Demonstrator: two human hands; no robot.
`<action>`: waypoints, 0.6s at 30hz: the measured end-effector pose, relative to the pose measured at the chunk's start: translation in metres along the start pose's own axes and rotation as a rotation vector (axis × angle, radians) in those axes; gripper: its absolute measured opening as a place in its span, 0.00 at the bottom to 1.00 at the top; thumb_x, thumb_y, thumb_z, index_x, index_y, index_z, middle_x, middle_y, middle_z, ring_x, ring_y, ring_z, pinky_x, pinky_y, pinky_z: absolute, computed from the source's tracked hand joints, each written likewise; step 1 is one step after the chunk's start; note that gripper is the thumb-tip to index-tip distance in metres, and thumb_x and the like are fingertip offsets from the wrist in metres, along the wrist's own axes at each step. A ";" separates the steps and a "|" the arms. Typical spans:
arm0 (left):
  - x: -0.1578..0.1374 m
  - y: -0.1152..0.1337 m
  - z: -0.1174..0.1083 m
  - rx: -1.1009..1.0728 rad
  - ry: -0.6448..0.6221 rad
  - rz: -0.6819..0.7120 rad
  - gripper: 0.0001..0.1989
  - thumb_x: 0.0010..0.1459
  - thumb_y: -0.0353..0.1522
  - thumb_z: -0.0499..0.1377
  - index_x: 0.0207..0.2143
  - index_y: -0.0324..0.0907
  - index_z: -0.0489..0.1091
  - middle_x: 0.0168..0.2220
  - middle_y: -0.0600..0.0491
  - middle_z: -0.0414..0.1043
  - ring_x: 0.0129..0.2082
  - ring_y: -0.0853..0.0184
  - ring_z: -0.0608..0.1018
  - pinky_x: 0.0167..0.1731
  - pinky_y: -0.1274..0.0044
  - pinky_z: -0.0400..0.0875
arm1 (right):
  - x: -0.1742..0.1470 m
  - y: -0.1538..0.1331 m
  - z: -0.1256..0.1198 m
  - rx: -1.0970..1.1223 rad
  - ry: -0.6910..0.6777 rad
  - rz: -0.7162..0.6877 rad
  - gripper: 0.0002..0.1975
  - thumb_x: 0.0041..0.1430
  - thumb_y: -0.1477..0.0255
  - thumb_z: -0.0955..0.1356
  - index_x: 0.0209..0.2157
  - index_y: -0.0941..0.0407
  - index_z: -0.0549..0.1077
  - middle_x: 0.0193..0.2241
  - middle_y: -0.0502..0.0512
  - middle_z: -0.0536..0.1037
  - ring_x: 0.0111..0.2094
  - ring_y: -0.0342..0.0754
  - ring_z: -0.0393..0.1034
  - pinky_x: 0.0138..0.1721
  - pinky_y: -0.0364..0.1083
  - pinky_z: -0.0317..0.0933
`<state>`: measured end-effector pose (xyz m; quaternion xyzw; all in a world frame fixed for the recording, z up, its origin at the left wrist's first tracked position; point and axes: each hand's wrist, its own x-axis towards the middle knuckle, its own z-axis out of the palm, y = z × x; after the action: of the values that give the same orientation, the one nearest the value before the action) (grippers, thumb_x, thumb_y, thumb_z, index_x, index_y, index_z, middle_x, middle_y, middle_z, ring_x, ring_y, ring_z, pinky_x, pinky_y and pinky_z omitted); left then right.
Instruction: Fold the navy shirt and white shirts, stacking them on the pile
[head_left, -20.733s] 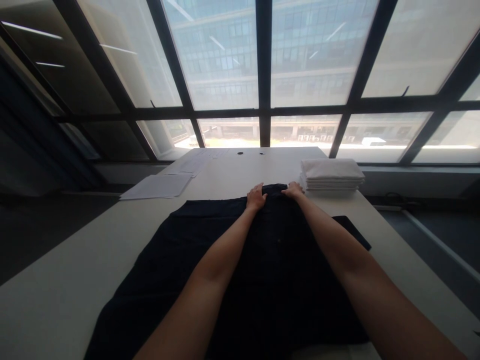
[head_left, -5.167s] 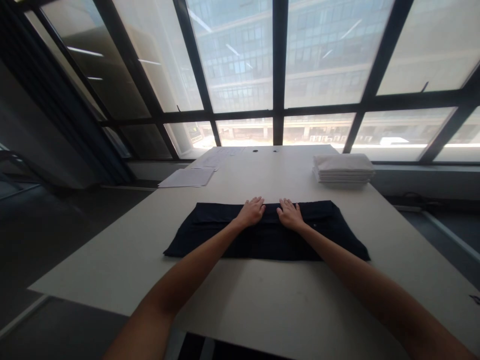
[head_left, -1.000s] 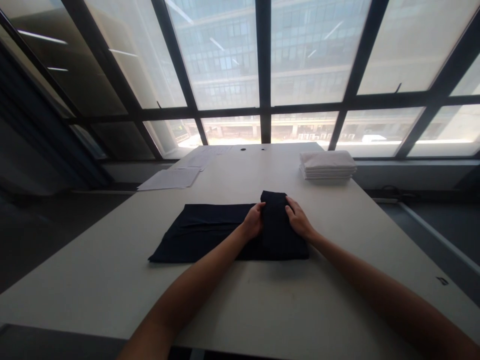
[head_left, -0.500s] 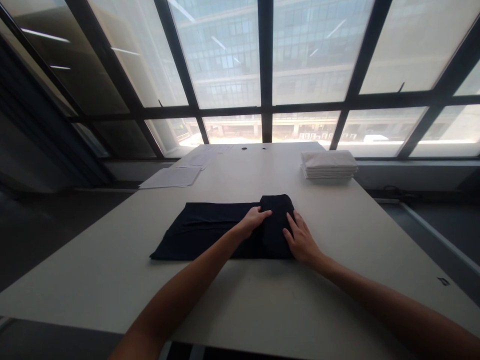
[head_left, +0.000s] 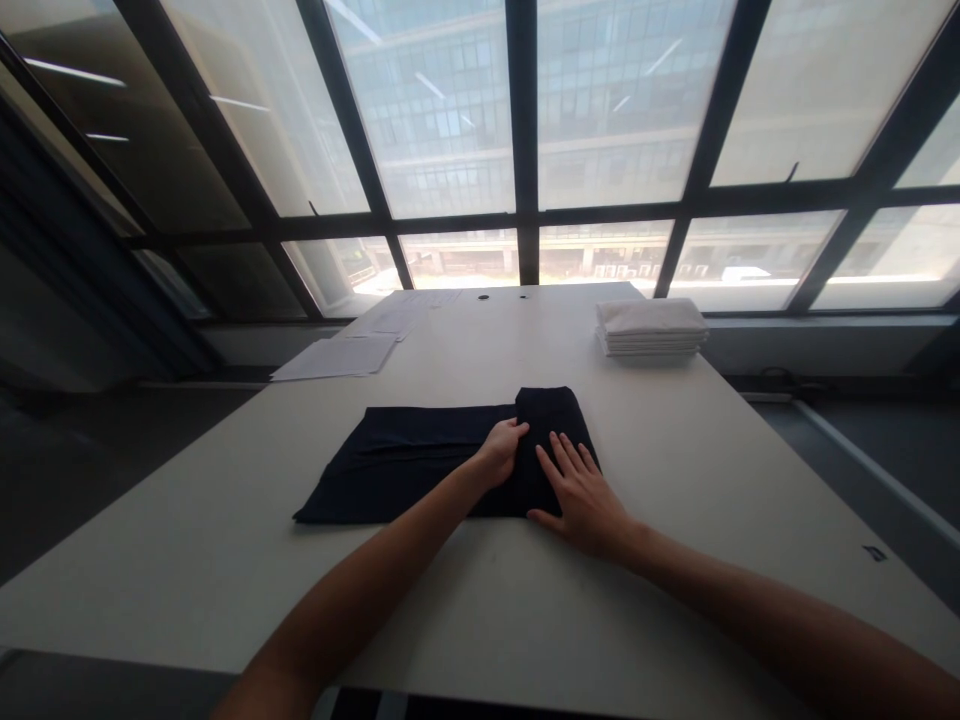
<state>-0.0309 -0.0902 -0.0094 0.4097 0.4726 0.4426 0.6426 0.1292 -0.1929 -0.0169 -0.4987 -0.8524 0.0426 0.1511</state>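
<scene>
A dark navy piece of folded fabric (head_left: 420, 440), its exact kind unclear, lies lengthwise across the white table (head_left: 480, 600). Its right end is doubled over into a thicker flap. My left hand (head_left: 504, 450) grips the left edge of that flap, thumb on top and the other fingers partly hidden beneath. Flat on the flap rests my right hand (head_left: 583, 495), fingers spread and pointing away from me.
Toward the back right of the table stands a stack of folded white cloths (head_left: 651, 328). Sheets of paper (head_left: 337, 357) lie at the back left. A small dark mark (head_left: 874, 553) shows near the right edge. Large windows (head_left: 442, 110) rise behind the table.
My right hand has moved left and nearer to me, from the flap's right edge onto its top. My left hand keeps its hold on the flap's left edge. The view has shifted slightly.
</scene>
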 end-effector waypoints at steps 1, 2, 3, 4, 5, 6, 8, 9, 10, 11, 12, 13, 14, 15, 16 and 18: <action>0.002 -0.001 -0.002 0.071 0.012 0.054 0.07 0.58 0.26 0.60 0.40 0.37 0.75 0.42 0.43 0.81 0.46 0.56 0.81 0.54 0.64 0.73 | 0.000 0.000 0.001 0.005 -0.027 -0.015 0.48 0.61 0.49 0.67 0.72 0.62 0.50 0.72 0.68 0.41 0.73 0.63 0.30 0.70 0.64 0.35; 0.004 -0.001 -0.003 0.168 0.042 0.134 0.11 0.58 0.25 0.60 0.43 0.37 0.76 0.46 0.42 0.80 0.51 0.54 0.79 0.57 0.62 0.70 | 0.000 0.001 0.002 0.012 -0.044 -0.032 0.48 0.61 0.49 0.67 0.72 0.61 0.50 0.72 0.68 0.42 0.73 0.63 0.31 0.70 0.64 0.35; 0.005 0.000 -0.005 0.299 0.094 0.239 0.16 0.57 0.24 0.59 0.48 0.37 0.75 0.51 0.42 0.78 0.57 0.53 0.75 0.61 0.61 0.65 | -0.001 0.001 0.002 0.023 -0.050 -0.051 0.47 0.61 0.49 0.67 0.72 0.61 0.50 0.72 0.68 0.42 0.73 0.63 0.31 0.70 0.65 0.34; 0.005 0.000 -0.006 0.452 0.150 0.361 0.21 0.57 0.23 0.58 0.53 0.37 0.73 0.57 0.41 0.74 0.63 0.53 0.70 0.65 0.60 0.60 | -0.001 0.001 0.002 0.040 -0.050 -0.071 0.47 0.62 0.49 0.67 0.72 0.61 0.51 0.72 0.67 0.42 0.73 0.63 0.31 0.70 0.65 0.33; 0.005 0.001 -0.007 0.608 0.188 0.482 0.25 0.57 0.22 0.56 0.57 0.37 0.71 0.61 0.41 0.69 0.67 0.53 0.64 0.68 0.61 0.55 | -0.002 0.001 0.001 0.068 -0.048 -0.092 0.46 0.62 0.49 0.67 0.72 0.60 0.52 0.72 0.67 0.43 0.73 0.63 0.33 0.70 0.65 0.33; 0.004 0.001 -0.007 0.750 0.189 0.586 0.27 0.58 0.22 0.55 0.60 0.36 0.68 0.65 0.41 0.64 0.69 0.55 0.60 0.69 0.61 0.51 | -0.001 0.002 -0.001 0.109 -0.049 -0.115 0.44 0.63 0.49 0.66 0.71 0.60 0.54 0.72 0.66 0.46 0.73 0.62 0.35 0.70 0.65 0.34; 0.001 -0.001 -0.006 1.005 0.074 0.721 0.27 0.61 0.23 0.51 0.63 0.36 0.66 0.69 0.43 0.58 0.71 0.57 0.55 0.70 0.62 0.47 | 0.003 0.006 -0.004 0.228 -0.042 -0.129 0.34 0.68 0.52 0.62 0.67 0.57 0.63 0.69 0.63 0.57 0.71 0.59 0.46 0.70 0.62 0.41; -0.001 -0.003 -0.006 1.113 -0.006 0.737 0.26 0.64 0.25 0.49 0.63 0.37 0.66 0.69 0.43 0.57 0.72 0.58 0.54 0.70 0.61 0.48 | 0.007 0.010 -0.006 0.287 -0.015 -0.099 0.29 0.71 0.56 0.58 0.64 0.56 0.68 0.67 0.61 0.63 0.69 0.56 0.53 0.69 0.59 0.45; -0.002 -0.005 -0.006 1.207 -0.071 0.722 0.25 0.66 0.27 0.48 0.64 0.37 0.65 0.69 0.43 0.57 0.72 0.57 0.54 0.69 0.60 0.49 | 0.013 0.015 -0.007 0.328 0.032 -0.047 0.27 0.72 0.59 0.55 0.62 0.55 0.71 0.64 0.59 0.68 0.67 0.54 0.57 0.68 0.56 0.49; -0.004 -0.008 -0.006 1.286 -0.111 0.687 0.25 0.68 0.30 0.47 0.65 0.37 0.64 0.70 0.43 0.56 0.72 0.56 0.53 0.69 0.59 0.49 | 0.021 0.021 -0.007 0.341 0.088 0.013 0.26 0.73 0.63 0.54 0.61 0.55 0.72 0.63 0.58 0.70 0.66 0.52 0.59 0.67 0.55 0.51; -0.005 -0.012 -0.006 1.347 -0.131 0.649 0.25 0.69 0.32 0.47 0.66 0.37 0.61 0.70 0.42 0.54 0.72 0.55 0.52 0.68 0.57 0.50 | 0.031 0.028 -0.006 0.326 0.137 0.071 0.26 0.73 0.65 0.53 0.62 0.56 0.71 0.63 0.59 0.69 0.67 0.51 0.58 0.67 0.54 0.51; -0.006 -0.015 -0.007 1.392 -0.135 0.617 0.27 0.70 0.35 0.47 0.68 0.36 0.58 0.71 0.41 0.52 0.72 0.54 0.50 0.68 0.57 0.51 | 0.041 0.037 -0.004 0.287 0.161 0.116 0.26 0.72 0.66 0.54 0.64 0.58 0.68 0.66 0.60 0.65 0.69 0.52 0.54 0.68 0.54 0.49; -0.006 -0.018 -0.008 1.421 -0.131 0.598 0.28 0.71 0.36 0.46 0.69 0.35 0.56 0.72 0.41 0.49 0.73 0.53 0.49 0.67 0.56 0.51 | 0.052 0.046 -0.002 0.235 0.150 0.144 0.27 0.71 0.66 0.55 0.66 0.59 0.64 0.68 0.61 0.60 0.71 0.53 0.48 0.69 0.56 0.45; -0.007 -0.021 -0.010 1.436 -0.119 0.593 0.29 0.71 0.37 0.46 0.69 0.34 0.55 0.72 0.41 0.48 0.73 0.52 0.48 0.68 0.56 0.50 | 0.062 0.055 0.002 0.184 0.105 0.164 0.28 0.71 0.66 0.56 0.68 0.60 0.61 0.70 0.61 0.55 0.72 0.54 0.44 0.69 0.59 0.42; -0.008 -0.023 -0.012 1.432 -0.104 0.595 0.29 0.71 0.37 0.47 0.70 0.34 0.54 0.72 0.41 0.48 0.73 0.52 0.48 0.68 0.56 0.49 | 0.072 0.065 0.006 0.139 0.045 0.182 0.29 0.71 0.64 0.56 0.69 0.60 0.58 0.71 0.62 0.51 0.72 0.55 0.40 0.69 0.61 0.40; -0.010 -0.026 -0.014 1.384 -0.083 0.604 0.29 0.70 0.38 0.48 0.69 0.36 0.56 0.72 0.41 0.48 0.73 0.50 0.47 0.68 0.56 0.48 | 0.090 0.082 0.014 0.075 -0.051 0.223 0.30 0.72 0.61 0.56 0.70 0.59 0.55 0.72 0.62 0.48 0.73 0.56 0.37 0.69 0.64 0.37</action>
<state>-0.0415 -0.1049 -0.0350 0.8476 0.4853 0.1861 0.1067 0.1529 -0.0731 -0.0297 -0.5831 -0.7930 0.1039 0.1423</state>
